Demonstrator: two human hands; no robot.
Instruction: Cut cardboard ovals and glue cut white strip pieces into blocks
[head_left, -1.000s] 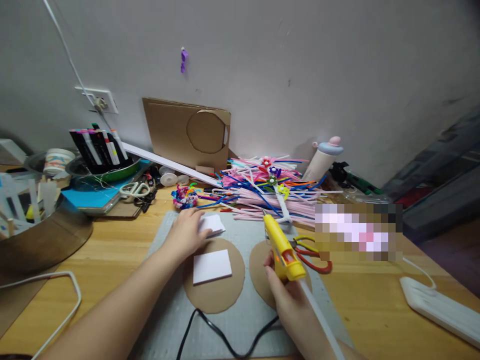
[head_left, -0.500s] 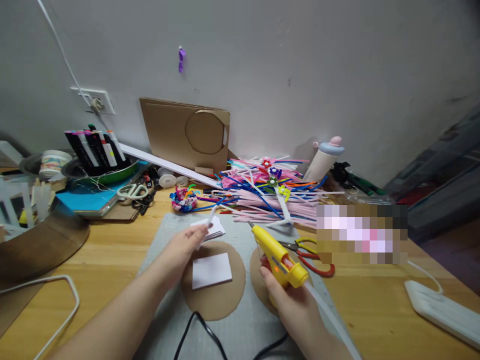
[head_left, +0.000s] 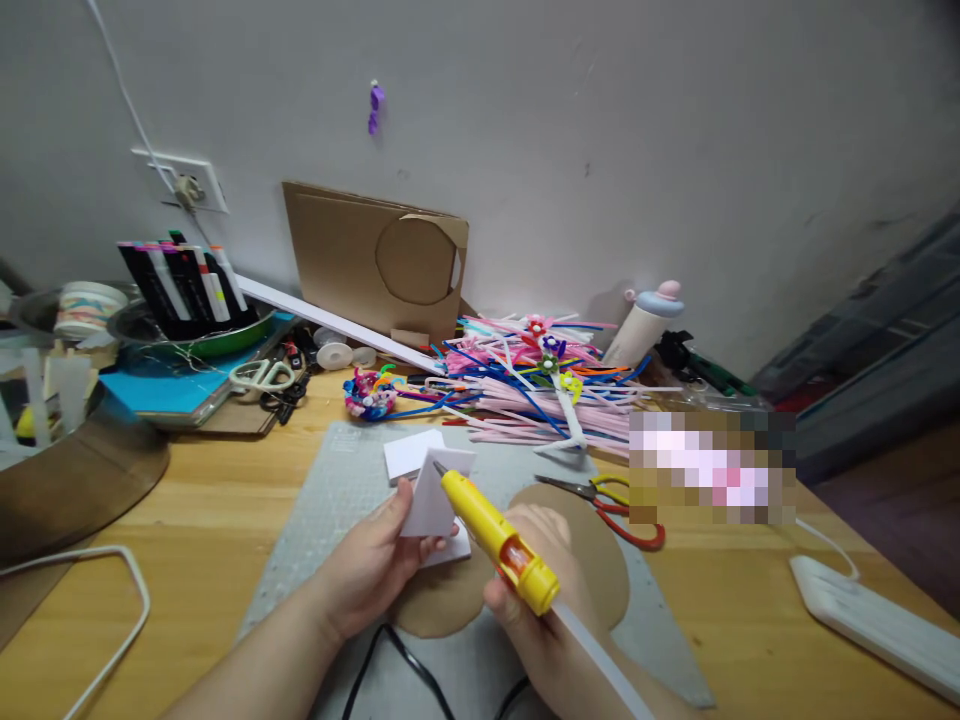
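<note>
A white card (head_left: 426, 505) stands tilted above the near part of a grey cutting mat (head_left: 300, 570), in the left hand (head_left: 375, 568), whose thumb presses its front while the fingers curl behind and under it. A yellow glue gun (head_left: 487, 520) points at the card's upper part; whether its nozzle touches the card is hard to tell. The right hand (head_left: 574, 588) is closed around the gun's grip, and a long translucent glue stick (head_left: 600, 660) juts from the rear of the gun.

Below the held card, another white piece (head_left: 454, 548) lies on the left cardboard disc (head_left: 435, 612), partly hidden by the left hand. A small white stack (head_left: 407, 455) rests on the mat just beyond. The right cardboard disc (head_left: 604, 560) lies partly behind the right hand, with red-and-yellow-handled scissors (head_left: 634, 530) overlapping its far edge. A black cord (head_left: 414, 657) loops across the near part of the mat.

Farther back on the wooden surface (head_left: 210, 490) are a heap of coloured pipe cleaners (head_left: 517, 395), a pale bottle (head_left: 637, 328) leaning at a slant and, to the left, a cluster of markers (head_left: 184, 288). Brown cardboard sheets (head_left: 330, 250) lean against the wall (head_left: 525, 130).
</note>
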